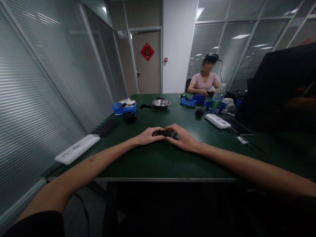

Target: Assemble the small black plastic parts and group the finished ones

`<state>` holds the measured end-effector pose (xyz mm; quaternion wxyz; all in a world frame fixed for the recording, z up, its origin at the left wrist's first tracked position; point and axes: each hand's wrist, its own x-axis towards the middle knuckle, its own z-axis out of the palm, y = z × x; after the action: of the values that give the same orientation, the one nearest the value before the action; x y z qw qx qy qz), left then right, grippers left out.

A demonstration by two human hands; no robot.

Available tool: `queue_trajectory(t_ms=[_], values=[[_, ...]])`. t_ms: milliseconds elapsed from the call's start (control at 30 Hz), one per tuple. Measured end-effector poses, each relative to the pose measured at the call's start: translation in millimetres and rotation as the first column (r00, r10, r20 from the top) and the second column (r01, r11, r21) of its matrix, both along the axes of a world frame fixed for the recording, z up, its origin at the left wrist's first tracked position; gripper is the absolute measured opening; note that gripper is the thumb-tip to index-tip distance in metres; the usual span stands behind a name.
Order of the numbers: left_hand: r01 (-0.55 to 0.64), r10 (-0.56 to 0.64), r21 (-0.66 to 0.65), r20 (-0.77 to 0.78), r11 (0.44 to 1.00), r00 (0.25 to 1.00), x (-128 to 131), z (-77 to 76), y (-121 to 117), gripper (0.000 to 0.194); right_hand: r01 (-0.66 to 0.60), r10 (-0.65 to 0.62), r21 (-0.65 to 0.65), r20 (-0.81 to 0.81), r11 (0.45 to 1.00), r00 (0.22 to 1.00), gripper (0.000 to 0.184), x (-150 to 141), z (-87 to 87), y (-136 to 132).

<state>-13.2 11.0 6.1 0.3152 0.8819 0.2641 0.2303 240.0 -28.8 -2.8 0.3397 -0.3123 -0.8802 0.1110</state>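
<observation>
A small, glossy black object (pixel 166 133) is between my two hands, just above or on the green table; its kind is too hard to make out. My left hand (pixel 148 136) closes on its left side, with thumb in front and fingers behind. From the other side, my right hand (pixel 182 138) grips the right end with curled fingers and thumb. The fingers cover part of the object. Beyond my left hand lies a cluster of shiny black pieces (pixel 129 117), and a rounded black piece (pixel 199 113) sits past my right hand.
Farther back are a metal bowl (pixel 161 104), a blue basket (pixel 124 109) and a smaller blue basket (pixel 188 101). White oblong devices lie left (pixel 77 149) and right (pixel 217 121), near a water bottle (pixel 217 101). A person (pixel 204 80) sits across the table; a dark screen-like panel (pixel 278 85) stands right.
</observation>
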Motion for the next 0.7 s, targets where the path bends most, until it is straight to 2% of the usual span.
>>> queue_trajectory(t_ms=[100,300,433,533,700], values=[[0.002,-0.002,-0.008,-0.005,1.0,1.0,-0.6,-0.3,0.5,0.048,-0.003,0.003,0.007,-0.004,1.0,1.0,0.03,1.0,-0.9,0.2],[-0.001,0.0,-0.029,-0.042,1.0,0.999,-0.5,0.7,-1.0,0.053,-0.104,0.104,0.05,-0.002,0.993,0.995,0.031,1.1,-1.3,0.5],[-0.005,0.005,-0.036,-0.005,0.999,1.0,-0.3,1.2,-0.2,0.051,-0.059,0.06,0.034,-0.017,0.998,0.998,0.038,-0.7,0.8,-0.9],[-0.017,0.018,-0.051,0.011,0.999,1.0,-1.0,0.1,2.2,0.051,-0.015,0.015,0.009,-0.018,1.0,1.0,0.034,-1.0,2.5,-2.7],[-0.008,0.006,-0.105,-0.016,0.994,1.0,-2.6,-3.0,5.7,0.055,-0.073,0.073,0.033,0.018,0.997,0.997,0.036,0.1,1.2,-2.5]])
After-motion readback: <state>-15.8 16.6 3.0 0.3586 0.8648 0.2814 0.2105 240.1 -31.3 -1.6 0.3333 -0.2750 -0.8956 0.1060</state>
